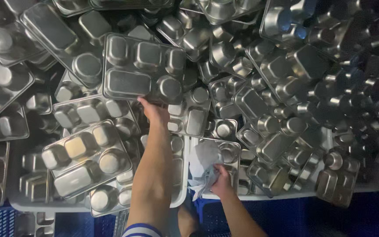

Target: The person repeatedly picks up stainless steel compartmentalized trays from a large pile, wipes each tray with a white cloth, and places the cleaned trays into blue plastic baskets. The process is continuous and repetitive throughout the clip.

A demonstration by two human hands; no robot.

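Head view: left hand (154, 112) fingers grip steel tray (143, 69) edge.

A heap of upturned steel compartment trays (286, 74) fills the view — gleaming at left, dim toward the right. White tubs (281, 196) hold them; blue slatted crates (312, 217) lie below.

Silver steel trays (141, 70), pale grey-white cloth (203, 164), blue-and-white striped sleeve (141, 230), blue crate (312, 219), white bin rim (40, 206)

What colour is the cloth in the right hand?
The cloth in the right hand is pale grey-white, shown in the head view.
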